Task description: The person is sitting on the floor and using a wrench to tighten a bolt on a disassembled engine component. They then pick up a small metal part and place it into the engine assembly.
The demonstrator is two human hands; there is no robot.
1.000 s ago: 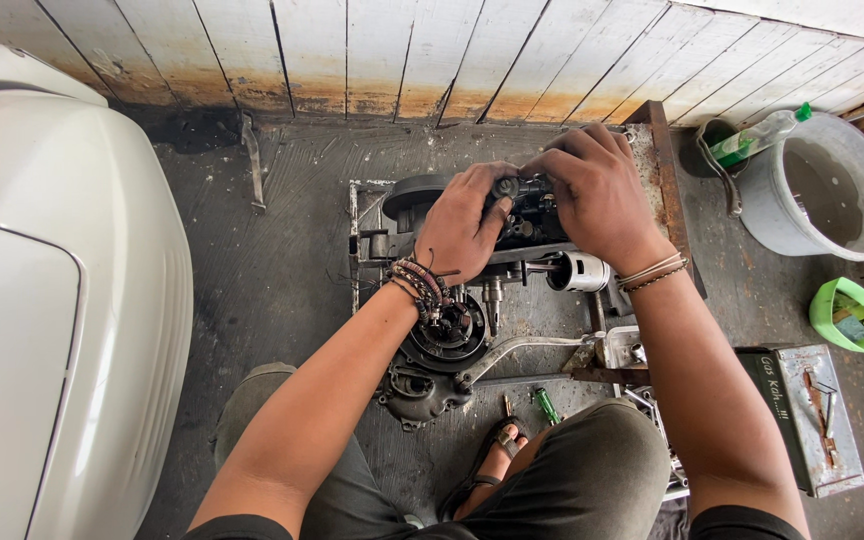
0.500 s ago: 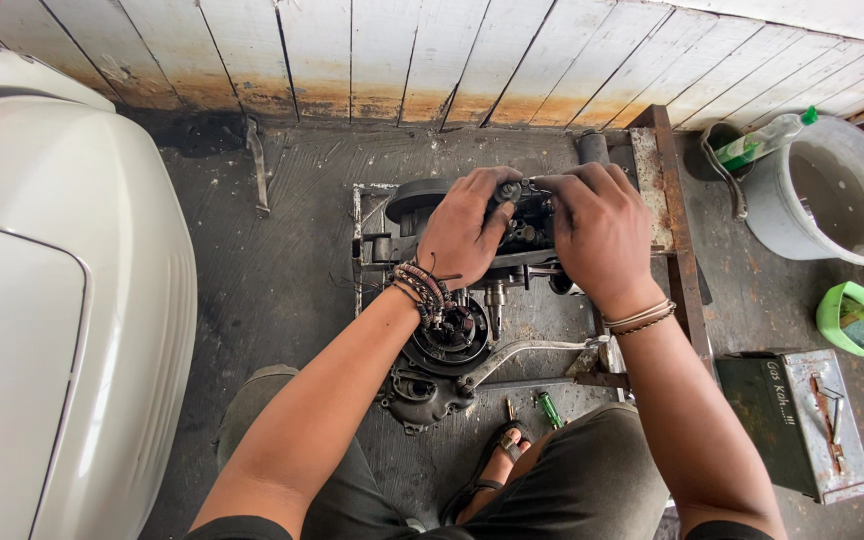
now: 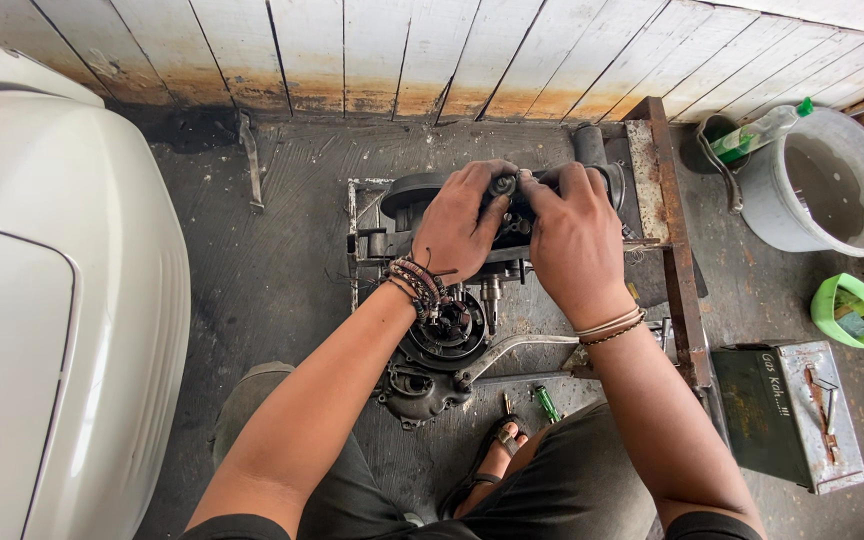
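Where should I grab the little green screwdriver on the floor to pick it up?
Probably by its green handle, coming straight down from above. The green screwdriver lies flat on the floor beside the sandalled foot, apart from both hands, and the handle is its thickest part that shows.

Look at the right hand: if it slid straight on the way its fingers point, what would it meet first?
The right hand points up-left over the engine, toward the left hand. It would probably meet the left hand's fingertips first, which look almost touching at the small dark part; depth is unclear.
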